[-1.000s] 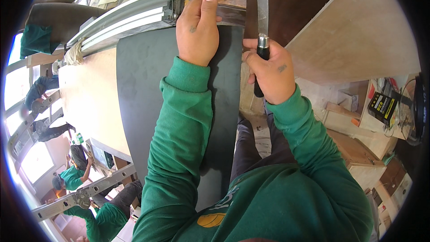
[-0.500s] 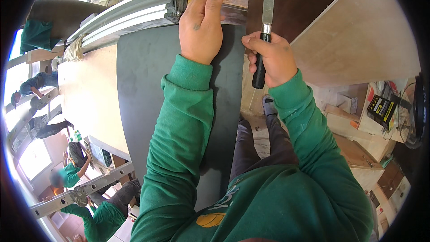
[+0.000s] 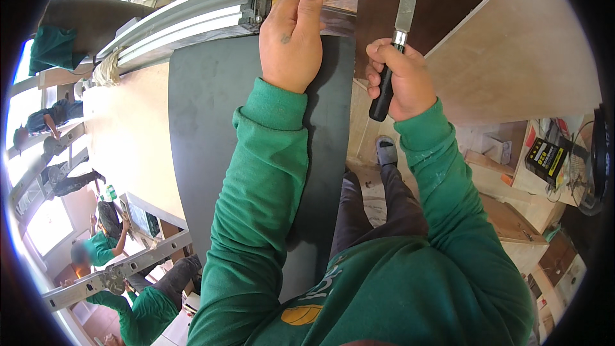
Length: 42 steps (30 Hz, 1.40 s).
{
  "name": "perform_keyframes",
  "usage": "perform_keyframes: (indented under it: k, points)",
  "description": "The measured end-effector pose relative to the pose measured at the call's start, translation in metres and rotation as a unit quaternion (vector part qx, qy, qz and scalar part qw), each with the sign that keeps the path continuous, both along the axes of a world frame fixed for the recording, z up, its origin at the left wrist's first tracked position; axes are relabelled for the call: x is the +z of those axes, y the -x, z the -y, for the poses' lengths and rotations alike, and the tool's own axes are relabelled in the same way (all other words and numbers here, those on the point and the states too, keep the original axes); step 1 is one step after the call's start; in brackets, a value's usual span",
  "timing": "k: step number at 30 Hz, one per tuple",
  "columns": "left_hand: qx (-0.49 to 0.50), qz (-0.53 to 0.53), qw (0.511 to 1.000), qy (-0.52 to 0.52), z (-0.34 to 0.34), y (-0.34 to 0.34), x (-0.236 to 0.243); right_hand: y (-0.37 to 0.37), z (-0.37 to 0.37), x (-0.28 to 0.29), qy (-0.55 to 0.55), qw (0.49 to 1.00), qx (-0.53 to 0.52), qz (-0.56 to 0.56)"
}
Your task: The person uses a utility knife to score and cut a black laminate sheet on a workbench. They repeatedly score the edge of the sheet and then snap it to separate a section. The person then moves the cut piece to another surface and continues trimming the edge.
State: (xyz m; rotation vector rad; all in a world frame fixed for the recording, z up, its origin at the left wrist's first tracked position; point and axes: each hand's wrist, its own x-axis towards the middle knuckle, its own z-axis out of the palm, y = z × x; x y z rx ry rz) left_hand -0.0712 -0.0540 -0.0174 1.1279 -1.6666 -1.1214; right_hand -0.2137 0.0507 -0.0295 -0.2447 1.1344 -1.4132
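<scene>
R grip [image 3: 411, 83] closed rnd file hndl [image 3: 381, 105], L grip [image 3: 291, 51] over panel [image 3: 214, 115], can't tell hold.

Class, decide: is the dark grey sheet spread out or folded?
Spread out: the dark grey sheet shows one broad, smooth face, with no fold visible.

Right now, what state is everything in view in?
Black-handled tool, held, blade pointing away
Right hand, closed around its handle
Left hand, back showing, grip unclear
Dark sheet, laid out, partly hidden by left sleeve
Green cloth, draped
</scene>
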Motion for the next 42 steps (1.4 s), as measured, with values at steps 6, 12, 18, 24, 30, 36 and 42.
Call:
perform_keyframes:
  k: [6, 12, 18, 24, 30, 36, 42]
  points:
    - [-0.001, 0.018, 1.000, 0.009, 0.000, 0.000, 0.000, -0.002, -0.004, -0.005, 0.013, 0.996, 0.037, -0.086]
    - [0.008, 0.008, 1.000, 0.000, -0.003, 0.001, 0.003, -0.010, -0.003, 0.005, -0.011, 0.988, 0.039, -0.151]
    - [0.004, 0.008, 1.000, 0.004, -0.001, 0.001, 0.000, -0.015, 0.002, 0.012, -0.012, 0.961, 0.047, -0.272]
    - [0.011, 0.006, 1.000, -0.002, -0.003, 0.002, 0.002, -0.008, 0.005, 0.003, -0.008, 0.991, -0.002, -0.131]
    - [0.003, -0.005, 1.000, 0.000, -0.002, 0.002, 0.002, 0.003, 0.014, -0.010, 0.062, 0.983, 0.044, -0.168]
    - [0.007, 0.008, 1.000, -0.006, -0.002, 0.002, 0.003, 0.016, 0.023, -0.029, 0.125, 0.964, 0.089, -0.219]
    - [0.008, -0.017, 1.000, -0.013, -0.003, 0.004, 0.003, 0.006, 0.026, -0.023, 0.079, 0.973, 0.022, -0.215]
